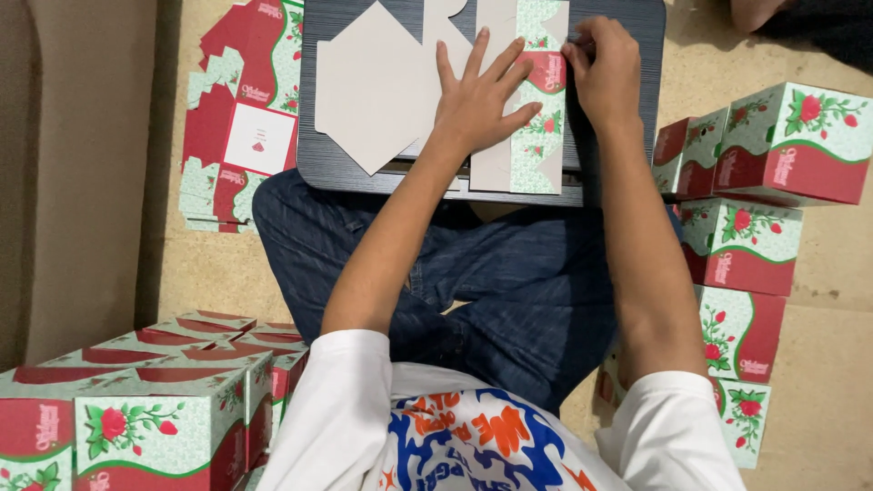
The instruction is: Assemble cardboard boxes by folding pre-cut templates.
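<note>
Two hands on flat carton blank (523, 109): left hand (477, 100) spread flat pinning it, right hand (602, 68) pinching its edge flap. Prob mid-fold; next needs firm crease w/ blank held steady on black board (346, 168).

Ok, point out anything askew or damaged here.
Nothing looks damaged. The left hand presses a flat box blank on the dark board; the right hand pinches its edge. Assembled boxes sit in slightly uneven stacks.

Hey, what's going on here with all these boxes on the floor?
A person sits cross-legged with a dark board on their lap. Their left hand presses flat on an unfolded cardboard box blank with a rose pattern, while the right hand pinches its upper edge. Flat blanks lie stacked to the left, and finished boxes stand on both sides.
</note>
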